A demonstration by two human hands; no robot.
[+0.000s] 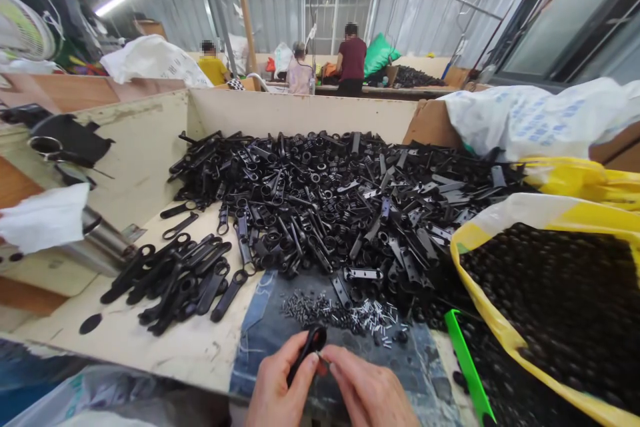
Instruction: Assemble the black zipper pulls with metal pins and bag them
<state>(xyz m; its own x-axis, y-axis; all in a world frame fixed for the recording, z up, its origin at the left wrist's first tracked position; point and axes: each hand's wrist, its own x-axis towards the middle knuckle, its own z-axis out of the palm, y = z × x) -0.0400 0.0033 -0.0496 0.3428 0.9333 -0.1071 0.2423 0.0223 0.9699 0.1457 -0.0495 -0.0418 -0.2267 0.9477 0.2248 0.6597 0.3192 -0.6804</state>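
Observation:
My left hand [275,383] is closed on a flat black plastic arm with a ring end [307,345], held upright just above the table's front edge. My right hand [367,390] pinches something small against the arm's lower end; I cannot make out what it is. Both hands hover over a blue denim patch [260,327] that carries several small metal pins [350,313]. A big heap of the same black parts [325,207] lies behind, and a smaller group of black arms [180,277] lies to the left.
A yellow bag [505,213] full of small black pieces sits at the right, with a green plastic strip [467,367] beside it. Metal cylinders [103,240] and white cloth [45,217] lie at the left. White sacks and three people stand at far benches.

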